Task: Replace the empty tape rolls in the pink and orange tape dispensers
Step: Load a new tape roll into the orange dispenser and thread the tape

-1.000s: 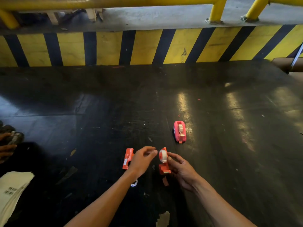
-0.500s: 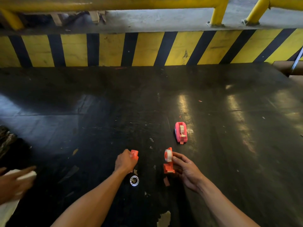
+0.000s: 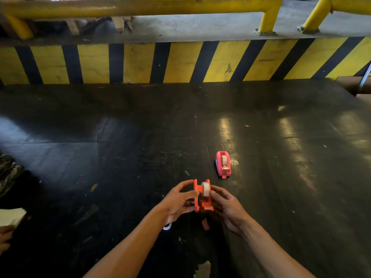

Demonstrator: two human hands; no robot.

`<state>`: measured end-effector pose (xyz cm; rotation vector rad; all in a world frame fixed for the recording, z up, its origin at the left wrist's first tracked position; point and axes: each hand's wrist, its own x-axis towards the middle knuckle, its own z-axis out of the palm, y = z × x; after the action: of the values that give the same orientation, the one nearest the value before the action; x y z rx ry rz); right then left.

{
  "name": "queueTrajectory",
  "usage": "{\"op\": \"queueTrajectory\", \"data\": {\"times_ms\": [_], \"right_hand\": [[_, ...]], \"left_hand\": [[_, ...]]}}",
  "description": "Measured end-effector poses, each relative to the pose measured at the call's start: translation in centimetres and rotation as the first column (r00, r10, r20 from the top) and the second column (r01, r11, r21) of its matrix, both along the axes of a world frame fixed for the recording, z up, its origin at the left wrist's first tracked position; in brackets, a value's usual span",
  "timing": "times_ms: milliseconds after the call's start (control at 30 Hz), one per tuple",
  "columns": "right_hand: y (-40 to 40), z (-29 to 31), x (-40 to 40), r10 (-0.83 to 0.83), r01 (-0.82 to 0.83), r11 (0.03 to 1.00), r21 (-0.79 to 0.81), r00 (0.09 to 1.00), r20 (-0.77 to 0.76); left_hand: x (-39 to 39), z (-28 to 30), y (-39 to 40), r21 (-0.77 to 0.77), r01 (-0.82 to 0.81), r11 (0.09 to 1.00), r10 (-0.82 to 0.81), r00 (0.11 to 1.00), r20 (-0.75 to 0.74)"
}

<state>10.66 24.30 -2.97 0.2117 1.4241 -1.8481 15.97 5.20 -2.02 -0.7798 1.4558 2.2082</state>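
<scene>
Both hands now meet: left hand [image 3: 176,201] presses the orange plastic cover [image 3: 196,194] against the orange tape dispenser [image 3: 206,205], fingers clamped; right hand [image 3: 226,209] grips it. Pink plastic dispenser [image 3: 223,165] sits beyond on the dark table [image 3: 140,137].

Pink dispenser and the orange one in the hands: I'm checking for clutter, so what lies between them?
Head view: only bare dark floor lies between the pink dispenser and the orange dispenser.

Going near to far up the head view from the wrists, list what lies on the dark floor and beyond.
empty tape core → orange tape dispenser, held between left hand and right hand → pink tape dispenser → striped barrier → yellow railing
</scene>
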Motion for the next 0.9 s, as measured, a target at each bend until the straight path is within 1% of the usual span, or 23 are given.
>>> {"op": "queueTrajectory", "data": {"times_ms": [100, 367, 533, 733, 900], "right_hand": [[-0.2, 0.0, 0.1, 0.010, -0.010, 1.000, -0.007, 1.000, 0.000], [-0.3, 0.4, 0.2, 0.017, -0.017, 1.000, -0.009, 1.000, 0.003], [-0.6, 0.4, 0.5, 0.026, -0.026, 1.000, 0.012, 1.000, -0.008], [-0.7, 0.4, 1.0, 0.035, -0.036, 0.999, -0.018, 0.999, -0.005], [-1.1, 0.5, 1.1, 0.038, -0.038, 0.999, -0.014, 0.999, 0.000]], "left_hand": [[0.0, 0.1, 0.0, -0.029, -0.005, 1.000, 0.005, 1.000, 0.014], [0.2, 0.2, 0.0, 0.020, -0.023, 1.000, 0.022, 0.999, 0.033], [0.5, -0.1, -0.4, -0.020, 0.002, 1.000, -0.002, 1.000, 0.013], [0.5, 0.3, -0.8, -0.088, 0.070, 0.994, -0.071, 0.997, -0.013], [0.6, 0.1, -0.4, -0.113, 0.025, 0.993, -0.027, 0.999, -0.020]]}}
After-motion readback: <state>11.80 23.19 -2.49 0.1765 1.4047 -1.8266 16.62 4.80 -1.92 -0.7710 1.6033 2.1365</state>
